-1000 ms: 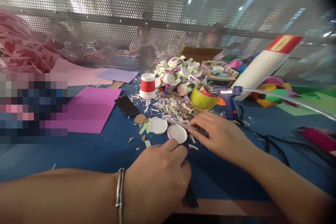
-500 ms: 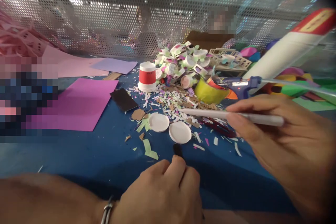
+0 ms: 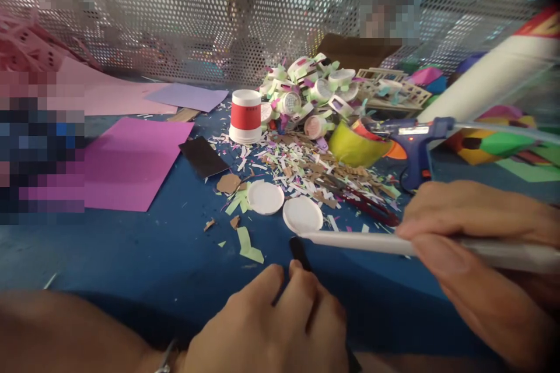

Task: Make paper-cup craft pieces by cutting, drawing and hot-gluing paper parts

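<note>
My left hand is closed low in the middle of the view, with its fingers curled over a narrow black strip. The strip's rounded end sticks out beyond the fingers, and the rest is mostly hidden. In my right hand is a slim white pen-like stick, pinched between thumb and fingers. Its tapered tip points left, close to the strip's end; I cannot tell whether they touch. Just beyond the tip lies a white paper disc, with a second disc beside it.
Scissors lie among paper scraps. Behind stand a red-and-white cup, a heap of cut cups, a yellow bowl and a blue glue gun. Magenta paper and a black card lie left.
My right hand has come nearer and lower, bringing the white stick's tip from over the scraps down beside the black strip. More of the strip shows past my left fingers.
</note>
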Demonstrator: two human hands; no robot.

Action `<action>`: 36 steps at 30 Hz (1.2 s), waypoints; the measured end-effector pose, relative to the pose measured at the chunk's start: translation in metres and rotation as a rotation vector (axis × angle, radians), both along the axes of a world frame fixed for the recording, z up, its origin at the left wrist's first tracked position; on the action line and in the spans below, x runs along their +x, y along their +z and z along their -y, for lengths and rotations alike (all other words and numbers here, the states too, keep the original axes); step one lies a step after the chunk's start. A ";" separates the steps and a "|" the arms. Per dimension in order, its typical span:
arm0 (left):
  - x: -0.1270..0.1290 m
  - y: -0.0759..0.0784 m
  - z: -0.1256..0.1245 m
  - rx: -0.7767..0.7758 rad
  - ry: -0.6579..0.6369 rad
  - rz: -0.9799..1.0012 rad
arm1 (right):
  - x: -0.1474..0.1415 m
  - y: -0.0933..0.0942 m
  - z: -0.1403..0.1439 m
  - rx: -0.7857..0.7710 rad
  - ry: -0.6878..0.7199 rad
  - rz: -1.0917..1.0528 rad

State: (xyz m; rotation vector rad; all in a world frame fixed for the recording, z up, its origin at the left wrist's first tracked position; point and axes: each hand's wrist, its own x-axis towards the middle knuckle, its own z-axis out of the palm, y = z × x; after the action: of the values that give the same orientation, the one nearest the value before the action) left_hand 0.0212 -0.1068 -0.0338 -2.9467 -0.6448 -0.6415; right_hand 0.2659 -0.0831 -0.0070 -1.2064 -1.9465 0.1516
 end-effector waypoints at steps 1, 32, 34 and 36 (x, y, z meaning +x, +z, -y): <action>-0.001 -0.001 0.001 0.003 0.004 -0.011 | -0.003 0.002 0.002 0.015 0.009 0.022; -0.001 -0.014 0.005 0.157 0.078 -0.043 | -0.028 0.013 -0.002 0.058 0.188 0.195; 0.000 -0.012 0.004 0.173 0.089 -0.031 | -0.027 0.012 -0.002 0.054 0.171 0.205; 0.001 -0.011 0.003 0.182 0.095 -0.017 | -0.025 0.011 -0.002 0.059 0.166 0.206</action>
State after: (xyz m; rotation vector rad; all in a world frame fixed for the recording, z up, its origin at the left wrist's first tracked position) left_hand 0.0226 -0.1098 -0.0448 -2.7335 -0.6812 -0.6296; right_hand 0.2408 -0.0807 0.0035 -1.0559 -2.2152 0.0569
